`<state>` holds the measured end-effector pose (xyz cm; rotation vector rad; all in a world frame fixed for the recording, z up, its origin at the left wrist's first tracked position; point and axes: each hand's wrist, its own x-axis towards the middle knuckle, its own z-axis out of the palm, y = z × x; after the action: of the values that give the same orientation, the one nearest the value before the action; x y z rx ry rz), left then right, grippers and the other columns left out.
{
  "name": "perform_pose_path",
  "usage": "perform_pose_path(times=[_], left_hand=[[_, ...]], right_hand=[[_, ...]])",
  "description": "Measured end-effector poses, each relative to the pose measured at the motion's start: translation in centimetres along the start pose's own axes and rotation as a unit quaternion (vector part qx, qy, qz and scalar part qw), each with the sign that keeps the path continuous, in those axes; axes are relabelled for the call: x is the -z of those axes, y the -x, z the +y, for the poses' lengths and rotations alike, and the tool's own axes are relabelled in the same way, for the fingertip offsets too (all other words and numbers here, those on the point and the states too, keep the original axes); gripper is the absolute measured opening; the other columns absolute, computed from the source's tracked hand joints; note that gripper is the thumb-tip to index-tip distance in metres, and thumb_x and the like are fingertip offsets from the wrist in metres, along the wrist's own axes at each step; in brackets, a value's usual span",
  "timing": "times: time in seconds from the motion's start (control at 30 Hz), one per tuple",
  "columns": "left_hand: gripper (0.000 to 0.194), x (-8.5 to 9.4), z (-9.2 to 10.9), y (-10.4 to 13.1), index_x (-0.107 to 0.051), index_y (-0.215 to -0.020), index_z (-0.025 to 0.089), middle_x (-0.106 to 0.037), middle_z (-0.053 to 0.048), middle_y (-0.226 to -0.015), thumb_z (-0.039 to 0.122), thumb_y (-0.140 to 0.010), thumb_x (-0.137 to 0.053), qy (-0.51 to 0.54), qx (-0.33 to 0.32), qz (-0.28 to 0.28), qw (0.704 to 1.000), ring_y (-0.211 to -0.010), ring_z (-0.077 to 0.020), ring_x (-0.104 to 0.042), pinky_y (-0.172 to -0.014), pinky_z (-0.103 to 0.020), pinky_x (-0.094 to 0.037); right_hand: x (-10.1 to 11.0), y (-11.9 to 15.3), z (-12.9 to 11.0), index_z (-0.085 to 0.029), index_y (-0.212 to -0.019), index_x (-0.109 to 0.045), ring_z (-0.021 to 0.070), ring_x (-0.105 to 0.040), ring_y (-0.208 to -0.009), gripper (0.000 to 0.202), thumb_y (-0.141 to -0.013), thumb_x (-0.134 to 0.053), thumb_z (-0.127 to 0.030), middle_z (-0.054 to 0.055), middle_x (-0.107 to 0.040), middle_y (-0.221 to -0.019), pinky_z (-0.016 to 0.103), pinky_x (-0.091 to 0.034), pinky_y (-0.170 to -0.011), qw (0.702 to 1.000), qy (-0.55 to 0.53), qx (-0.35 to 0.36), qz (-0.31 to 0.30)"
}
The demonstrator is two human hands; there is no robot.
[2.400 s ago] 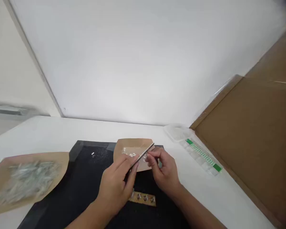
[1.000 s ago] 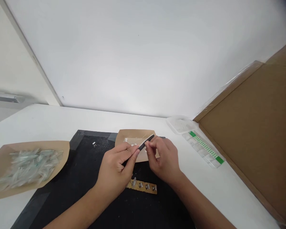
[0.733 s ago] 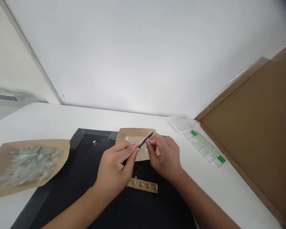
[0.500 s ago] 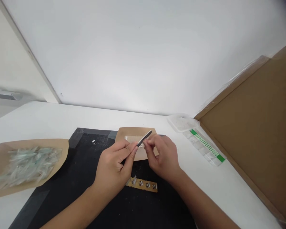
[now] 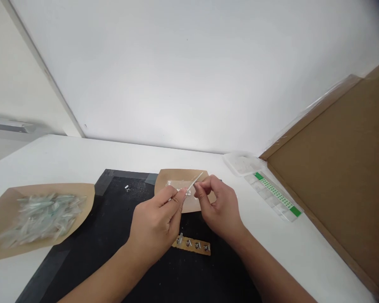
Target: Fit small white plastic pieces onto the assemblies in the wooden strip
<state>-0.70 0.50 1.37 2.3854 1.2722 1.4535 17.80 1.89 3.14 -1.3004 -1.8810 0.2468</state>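
Note:
My left hand (image 5: 156, 216) is closed in a pinch on a thin nail file (image 5: 195, 181), white along its edge, that points up and to the right. Beside the file, my right hand (image 5: 221, 206) has thumb and forefinger pressed together; what they hold, if anything, is too small or hidden to make out. Both hands hover in front of a brown paper tray (image 5: 164, 174) with small white pieces in it. Below them on a black mat (image 5: 113, 235) lies a tan strip (image 5: 194, 249) carrying several small shiny metal pieces, its left end partly covered by my left hand.
At left stands a brown paper tray (image 5: 3, 202) heaped with clear and greenish slivers. A small metal piece (image 5: 127, 188) lies on the mat. A clear lid (image 5: 241, 164) and a compartment box (image 5: 278, 202) with a green label are at right, beside a cardboard panel (image 5: 341, 168).
The nail file has turned from showing its dark face to showing mostly its thin white edge. My right hand has moved slightly right. The view has shifted a little.

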Motion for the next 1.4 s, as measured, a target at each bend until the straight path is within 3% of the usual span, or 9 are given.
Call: perform_pose_path(times=[0.13, 0.3, 0.37, 0.5, 0.6, 0.77, 0.93, 1.2, 1.4], left_hand=[[0.021, 0.0, -0.1, -0.1, -0.077, -0.11, 0.016, -0.072, -0.004, -0.086, 0.012, -0.104, -0.057, -0.01, 0.0, 0.001, 1.0, -0.067, -0.0109, -0.067, -0.064, -0.02, -0.052], [0.024, 0.2, 0.1, -0.3, -0.078, -0.089, 0.015, -0.073, -0.005, -0.086, 0.013, -0.103, -0.059, 0.019, 0.011, 0.016, 1.0, -0.068, -0.0102, -0.067, -0.066, -0.019, -0.052], [0.022, 0.3, 0.3, -0.3, -0.078, -0.092, 0.015, -0.073, -0.005, -0.087, 0.013, -0.103, -0.06, 0.029, 0.011, 0.016, 0.999, -0.069, -0.0107, -0.067, -0.067, -0.02, -0.053], [0.027, 0.5, 0.0, -0.4, -0.075, -0.125, 0.019, -0.076, -0.006, -0.104, 0.014, -0.103, -0.061, -0.002, -0.002, 0.03, 1.0, -0.077, -0.0122, -0.07, -0.072, -0.021, -0.055], [0.028, 0.5, -0.8, -0.4, -0.074, -0.128, 0.022, -0.077, -0.006, -0.118, 0.018, -0.104, -0.062, -0.045, 0.015, 0.029, 0.998, -0.078, -0.0124, -0.07, -0.073, -0.022, -0.055], [0.031, 0.1, -2.1, -0.2, -0.072, -0.134, 0.025, -0.078, -0.004, -0.102, 0.022, -0.107, -0.058, -0.077, 0.023, -0.002, 0.997, -0.074, -0.0128, -0.068, -0.068, -0.022, -0.051], [0.031, 0.1, -2.1, -0.1, -0.074, -0.133, 0.026, -0.073, -0.001, -0.089, 0.026, -0.106, -0.06, -0.071, 0.026, -0.036, 0.997, -0.069, -0.0129, -0.063, -0.064, -0.023, -0.045], [0.025, 0.5, -1.5, -0.3, -0.08, -0.12, 0.029, -0.068, 0.0, -0.084, 0.03, -0.105, -0.06, -0.017, 0.041, -0.086, 0.995, -0.065, -0.012, -0.061, -0.064, -0.024, -0.044], [0.03, 0.9, -1.3, -0.5, -0.074, -0.131, 0.034, -0.068, 0.001, -0.093, 0.03, -0.106, -0.058, 0.002, 0.031, -0.101, 0.994, -0.064, -0.0098, -0.06, -0.062, -0.023, -0.044]], right_hand=[[-0.5, 0.1, -0.3, -0.023, -0.079, -0.058, 0.0167, -0.062, -0.066, 0.024, -0.103, -0.058, -0.029, -0.001, -0.067, -0.072, 0.031, -0.045, -0.064, 0.999, -0.022, 0.013, -0.03], [-0.3, 0.0, -0.3, -0.023, -0.08, -0.06, 0.0177, -0.063, -0.069, 0.024, -0.103, -0.058, -0.03, 0.001, -0.068, -0.074, 0.032, -0.047, -0.066, 1.0, -0.025, 0.008, -0.01], [-0.1, 0.0, 0.0, -0.023, -0.082, -0.06, 0.0178, -0.065, -0.071, 0.023, -0.103, -0.059, -0.031, 0.001, -0.068, -0.076, 0.032, -0.048, -0.067, 0.998, -0.057, 0.0, -0.017], [-0.1, 0.3, 0.4, -0.023, -0.092, -0.061, 0.0145, -0.066, -0.063, 0.02, -0.103, -0.064, -0.04, 0.001, -0.071, -0.082, 0.028, -0.052, -0.058, 0.97, -0.219, -0.1, -0.019], [-0.2, 0.3, 0.5, -0.022, -0.094, -0.061, 0.0116, -0.063, -0.056, 0.027, -0.098, -0.071, -0.047, 0.0, -0.072, -0.083, 0.026, -0.054, -0.057, 0.933, -0.307, -0.188, -0.023], [0.3, 0.1, 0.4, -0.02, -0.09, -0.065, 0.0144, -0.071, -0.066, 0.034, -0.087, -0.083, -0.049, 0.001, -0.074, -0.08, 0.029, -0.059, -0.068, 0.909, -0.342, -0.235, -0.039], [0.4, 0.2, 0.3, -0.02, -0.089, -0.065, 0.0193, -0.079, -0.077, 0.035, -0.084, -0.087, -0.048, 0.001, -0.076, -0.079, 0.032, -0.062, -0.078, 0.891, -0.369, -0.259, -0.052], [-0.1, 0.3, 0.6, -0.021, -0.094, -0.063, 0.013, -0.072, -0.054, 0.03, -0.089, -0.081, -0.044, -0.001, -0.077, -0.081, 0.024, -0.056, -0.057, 0.882, -0.385, -0.255, -0.087], [-0.5, 0.8, 0.3, -0.021, -0.095, -0.065, 0.0078, -0.06, -0.037, 0.023, -0.093, -0.075, -0.041, -0.001, -0.08, -0.081, 0.02, -0.042, -0.044, 0.891, -0.353, -0.274, -0.085]])
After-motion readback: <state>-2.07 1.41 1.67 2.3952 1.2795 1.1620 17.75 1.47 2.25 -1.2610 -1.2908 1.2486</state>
